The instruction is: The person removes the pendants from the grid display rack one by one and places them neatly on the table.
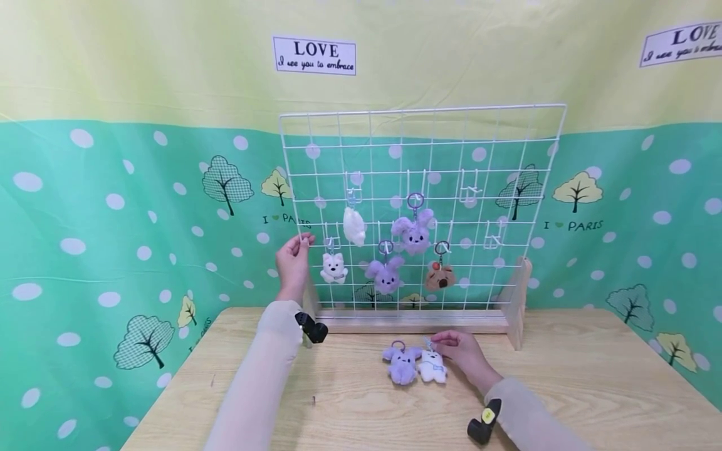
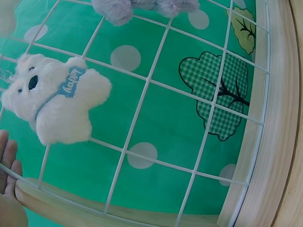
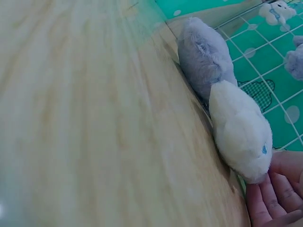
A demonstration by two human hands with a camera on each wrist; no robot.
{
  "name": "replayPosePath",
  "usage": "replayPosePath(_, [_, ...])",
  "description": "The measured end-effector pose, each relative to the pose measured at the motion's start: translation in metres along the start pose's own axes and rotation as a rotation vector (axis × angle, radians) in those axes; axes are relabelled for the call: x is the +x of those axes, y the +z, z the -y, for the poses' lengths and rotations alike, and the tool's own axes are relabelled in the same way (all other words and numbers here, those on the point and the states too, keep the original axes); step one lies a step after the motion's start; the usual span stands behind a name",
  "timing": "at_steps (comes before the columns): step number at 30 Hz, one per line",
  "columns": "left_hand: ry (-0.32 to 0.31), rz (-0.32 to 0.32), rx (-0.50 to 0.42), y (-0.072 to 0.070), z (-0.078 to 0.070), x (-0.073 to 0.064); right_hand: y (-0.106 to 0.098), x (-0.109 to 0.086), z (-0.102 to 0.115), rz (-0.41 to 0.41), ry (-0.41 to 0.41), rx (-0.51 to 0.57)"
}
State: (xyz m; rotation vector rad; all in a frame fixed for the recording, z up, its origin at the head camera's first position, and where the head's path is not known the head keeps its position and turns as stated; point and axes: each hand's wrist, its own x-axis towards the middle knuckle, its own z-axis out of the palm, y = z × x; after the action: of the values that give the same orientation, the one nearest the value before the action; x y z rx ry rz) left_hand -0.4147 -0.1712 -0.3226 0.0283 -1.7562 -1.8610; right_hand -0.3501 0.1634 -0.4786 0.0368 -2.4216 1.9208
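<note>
Head view: right hand point(image 1: 462, 356) pinches white plush point(image 1: 433, 369) by its top, on table point(image 1: 344, 401) at 6 o'clock of rack point(image 1: 414, 324); left hand point(image 1: 292, 266) grips rack at 8. Looks like pick-up; next probably calls for lifting clear, toward bare hook point(image 1: 469, 192) at 2 o'clock.

we see a printed curtain point(image 1: 141, 257) beyond the left hand point(image 1: 293, 266) and a wooden table point(image 1: 350, 423) beneath the right hand point(image 1: 465, 356).

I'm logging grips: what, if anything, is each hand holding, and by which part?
The right hand pinches the front white plush at its head end, exact spot unclear. The left hand holds the rack by its left edge.
</note>
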Motion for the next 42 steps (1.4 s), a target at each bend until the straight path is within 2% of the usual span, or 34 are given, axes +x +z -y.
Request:
replayPosePath(8, [-0.005,-0.002,-0.016,0.0,-0.001,0.0,-0.003,0.0,0.0,0.023,-0.002,0.083])
replayPosePath(12, [-0.017,-0.002,-0.015,0.0,-0.002,-0.001,-0.009,0.001,0.006,0.01,-0.01,0.065])
replayPosePath(17, [-0.005,-0.007,-0.004,0.001,-0.002,-0.001,-0.023,0.004,0.03,-0.006,-0.051,0.015])
replayPosePath(21, [0.008,-0.011,0.008,0.0,-0.001,0.0,-0.034,0.009,0.058,-0.026,-0.142,-0.019])
replayPosePath(26, [0.005,-0.001,0.017,-0.001,0.0,0.0,-0.046,0.015,0.088,-0.092,-0.249,-0.067])
replayPosePath(31, [0.01,-0.001,0.017,-0.002,0.002,0.001,-0.051,0.024,0.111,-0.126,-0.29,-0.06])
replayPosePath(36, [-0.007,0.003,0.015,-0.002,0.001,0.0,-0.05,0.033,0.126,-0.211,-0.323,0.002])
replayPosePath(42, [-0.011,0.005,-0.006,0.0,-0.001,0.0,-0.043,0.043,0.135,-0.328,-0.423,-0.023])
